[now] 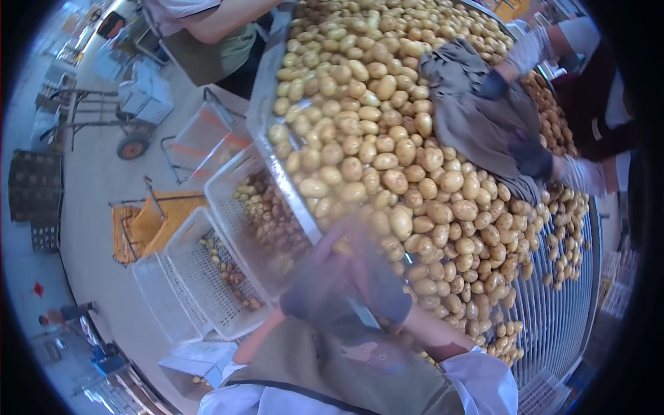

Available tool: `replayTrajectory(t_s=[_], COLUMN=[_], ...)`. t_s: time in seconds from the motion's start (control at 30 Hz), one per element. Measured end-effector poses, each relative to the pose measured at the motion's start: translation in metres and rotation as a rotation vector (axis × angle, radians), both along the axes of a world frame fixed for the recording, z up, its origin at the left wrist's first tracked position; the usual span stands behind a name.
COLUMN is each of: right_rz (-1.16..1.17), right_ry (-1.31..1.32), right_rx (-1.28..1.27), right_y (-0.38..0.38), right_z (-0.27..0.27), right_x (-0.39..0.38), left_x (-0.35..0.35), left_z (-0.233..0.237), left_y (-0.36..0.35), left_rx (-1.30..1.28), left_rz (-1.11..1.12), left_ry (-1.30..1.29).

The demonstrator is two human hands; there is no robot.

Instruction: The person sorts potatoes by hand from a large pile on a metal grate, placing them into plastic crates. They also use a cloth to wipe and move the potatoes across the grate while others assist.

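Observation:
My left hand, in a dark glove with pinkish-purple fingers, is at the near metal edge of the sorting table. Right beside it is my right hand, gloved the same way. The two hands come close together in front of my apron, and both are blurred. A yellowish patch shows between their fingers, and I cannot tell whether it is a held potato. Just beyond them lies a thick layer of potatoes. My apron is dull olive.
White plastic crates with potatoes stand left of the table's metal rim. Across the table, another person's gloved hands rest on a grey-brown cloth. Rollers show at right. Another worker stands at the top. A hand truck stands further left.

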State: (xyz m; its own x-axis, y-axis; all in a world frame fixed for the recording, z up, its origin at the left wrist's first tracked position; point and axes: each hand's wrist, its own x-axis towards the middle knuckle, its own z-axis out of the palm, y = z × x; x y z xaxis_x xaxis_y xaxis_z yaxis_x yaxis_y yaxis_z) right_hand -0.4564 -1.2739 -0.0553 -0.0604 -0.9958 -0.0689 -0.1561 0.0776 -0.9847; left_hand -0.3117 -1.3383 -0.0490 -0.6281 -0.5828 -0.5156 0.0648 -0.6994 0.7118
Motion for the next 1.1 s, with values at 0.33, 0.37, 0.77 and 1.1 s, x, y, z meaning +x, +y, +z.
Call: replayTrajectory(t_s=[0.33,0.37,0.77,1.1], right_rz=[-0.079,-0.218,-0.240,-0.566], right_ry=[-0.252,-0.395,0.859,1.068], right_rx=[0.253,0.352,0.079,0.009], right_y=[0.062,0.072,0.120,0.036], right_z=[-0.005,-0.002,-0.051,-0.055], right_x=[-0.022,-0.026,-0.047,-0.092], left_x=[0.325,0.360,0.113,-0.090], left_z=[-0.071,-0.087,-0.060,-0.086], left_y=[-0.001,-0.007,-0.022,-0.031], left_rx=[-0.438,-0.364,-0.442,-1.350], left_rz=[0.573,0.555,0.037,-0.441], left_ry=[-1.029,-1.219,-0.339,-0.807])
